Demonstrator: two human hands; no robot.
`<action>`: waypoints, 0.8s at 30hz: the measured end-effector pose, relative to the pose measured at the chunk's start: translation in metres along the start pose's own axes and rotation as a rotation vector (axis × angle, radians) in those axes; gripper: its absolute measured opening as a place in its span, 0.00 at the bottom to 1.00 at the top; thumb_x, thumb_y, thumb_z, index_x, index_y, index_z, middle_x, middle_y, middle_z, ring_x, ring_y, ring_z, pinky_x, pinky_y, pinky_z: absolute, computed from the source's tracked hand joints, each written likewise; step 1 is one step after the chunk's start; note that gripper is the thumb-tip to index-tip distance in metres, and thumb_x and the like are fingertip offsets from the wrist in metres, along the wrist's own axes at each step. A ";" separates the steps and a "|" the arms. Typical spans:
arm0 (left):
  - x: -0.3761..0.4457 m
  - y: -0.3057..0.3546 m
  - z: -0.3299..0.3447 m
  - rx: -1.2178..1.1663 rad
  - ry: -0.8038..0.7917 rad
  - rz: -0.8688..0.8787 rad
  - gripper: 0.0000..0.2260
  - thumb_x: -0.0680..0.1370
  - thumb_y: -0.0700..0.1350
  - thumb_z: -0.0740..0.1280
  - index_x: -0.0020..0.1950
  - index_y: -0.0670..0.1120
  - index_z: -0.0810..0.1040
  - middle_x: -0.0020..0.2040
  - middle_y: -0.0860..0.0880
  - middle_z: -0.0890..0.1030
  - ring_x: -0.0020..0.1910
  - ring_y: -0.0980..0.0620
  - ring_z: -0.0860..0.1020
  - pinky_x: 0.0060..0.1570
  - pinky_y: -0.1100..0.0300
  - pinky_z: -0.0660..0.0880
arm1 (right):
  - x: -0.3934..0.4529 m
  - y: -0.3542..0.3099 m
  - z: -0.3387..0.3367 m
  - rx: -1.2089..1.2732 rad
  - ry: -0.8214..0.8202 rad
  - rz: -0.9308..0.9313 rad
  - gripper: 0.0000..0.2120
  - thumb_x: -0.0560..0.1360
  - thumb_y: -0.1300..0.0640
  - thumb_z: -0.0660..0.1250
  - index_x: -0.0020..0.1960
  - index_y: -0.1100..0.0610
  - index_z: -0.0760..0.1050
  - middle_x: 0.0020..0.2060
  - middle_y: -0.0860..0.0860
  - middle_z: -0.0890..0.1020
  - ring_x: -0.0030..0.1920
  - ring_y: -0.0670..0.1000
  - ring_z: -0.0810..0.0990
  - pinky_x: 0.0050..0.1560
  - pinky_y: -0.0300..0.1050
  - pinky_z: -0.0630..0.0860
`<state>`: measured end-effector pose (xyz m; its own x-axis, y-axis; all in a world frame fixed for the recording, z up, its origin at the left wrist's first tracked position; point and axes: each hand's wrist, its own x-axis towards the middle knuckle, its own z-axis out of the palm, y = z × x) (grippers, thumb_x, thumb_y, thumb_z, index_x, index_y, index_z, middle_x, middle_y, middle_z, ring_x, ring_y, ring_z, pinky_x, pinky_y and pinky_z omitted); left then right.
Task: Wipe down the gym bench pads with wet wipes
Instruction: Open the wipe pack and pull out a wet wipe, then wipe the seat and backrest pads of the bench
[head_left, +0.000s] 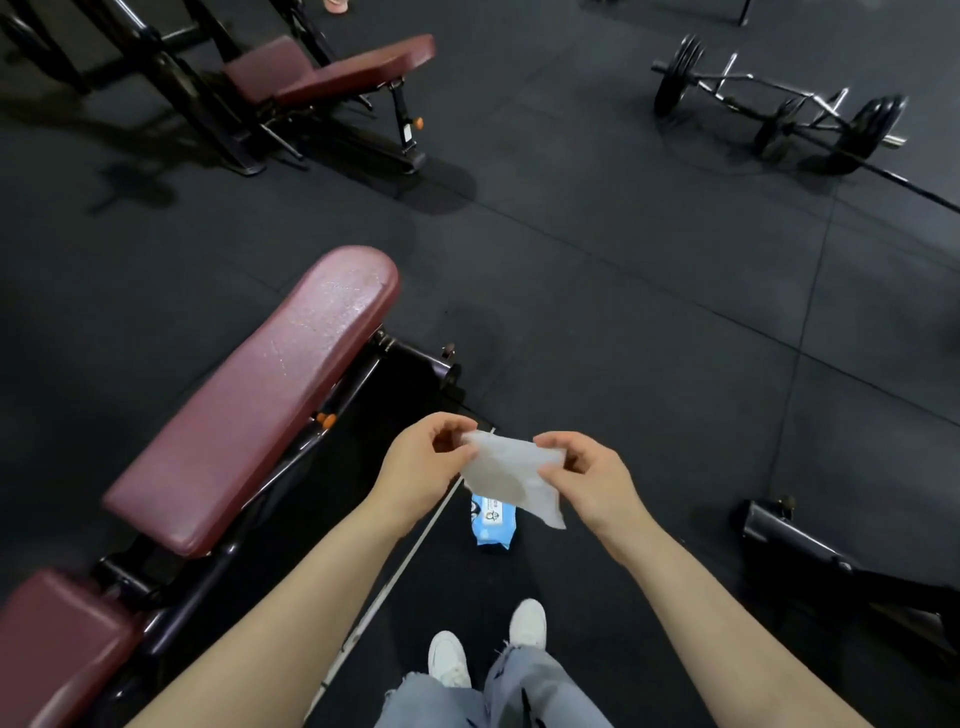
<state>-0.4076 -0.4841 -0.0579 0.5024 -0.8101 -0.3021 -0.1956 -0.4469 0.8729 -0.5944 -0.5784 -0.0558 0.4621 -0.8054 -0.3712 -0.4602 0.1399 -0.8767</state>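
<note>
Both hands hold one thin white wet wipe (511, 475) stretched between them – the left hand (418, 465) pinches its left edge, the right hand (587, 475) its right edge. Below on the black floor lies a blue wipes packet (491, 522), contents hidden. A maroon padded gym bench (254, 400) stands left

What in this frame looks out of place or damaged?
The wipes pack lies on the floor rather than on a surface. The nearest bench's back pad shows pale scuff lines near its top end. Nothing looks spilled.
</note>
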 end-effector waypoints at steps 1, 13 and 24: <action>0.002 0.001 0.000 0.071 0.009 0.019 0.13 0.76 0.43 0.72 0.60 0.52 0.79 0.51 0.57 0.80 0.51 0.59 0.78 0.53 0.65 0.76 | 0.004 0.000 -0.001 -0.095 -0.009 -0.023 0.15 0.73 0.65 0.66 0.54 0.48 0.79 0.49 0.45 0.81 0.48 0.48 0.80 0.45 0.36 0.76; 0.055 0.017 0.000 0.511 0.052 0.183 0.06 0.80 0.48 0.68 0.54 0.50 0.81 0.57 0.57 0.73 0.57 0.59 0.71 0.56 0.66 0.68 | 0.082 -0.031 -0.041 -0.384 -0.227 -0.182 0.05 0.74 0.56 0.71 0.40 0.53 0.78 0.51 0.39 0.77 0.53 0.41 0.75 0.46 0.32 0.70; 0.095 0.019 0.000 0.384 0.245 -0.109 0.10 0.82 0.52 0.61 0.45 0.51 0.78 0.38 0.54 0.78 0.36 0.58 0.75 0.32 0.66 0.63 | 0.143 -0.053 0.015 -0.327 -0.123 -0.017 0.07 0.78 0.55 0.60 0.47 0.58 0.72 0.40 0.49 0.76 0.36 0.46 0.72 0.34 0.39 0.68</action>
<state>-0.3631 -0.5697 -0.0698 0.7123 -0.6579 -0.2443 -0.4053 -0.6698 0.6222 -0.4924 -0.6923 -0.0671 0.5508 -0.7275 -0.4090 -0.6611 -0.0811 -0.7459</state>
